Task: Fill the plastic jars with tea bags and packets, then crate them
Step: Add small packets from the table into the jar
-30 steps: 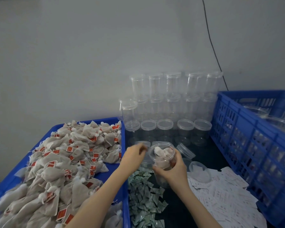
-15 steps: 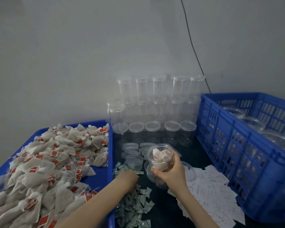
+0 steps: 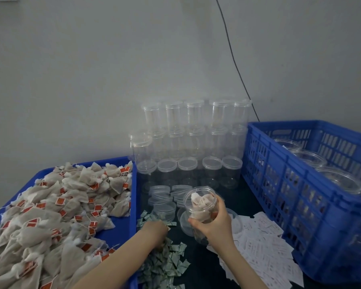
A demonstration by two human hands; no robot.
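Note:
My right hand grips an open clear plastic jar with tea bags inside, held tilted above the dark table. My left hand reaches down into a pile of small green packets; its fingertips are buried among them, so a grasp cannot be made out. Tea bags with red tags heap in a blue tray on the left. White packets lie spread at the right. A blue crate on the right holds filled jars.
Stacks of empty lidded jars stand against the wall behind. Loose lids and a lid under the held jar lie on the table. A black cable runs down the wall.
My left hand has dropped from the jar's mouth down into the green packets. The right hand keeps holding the jar. The view has shifted left.

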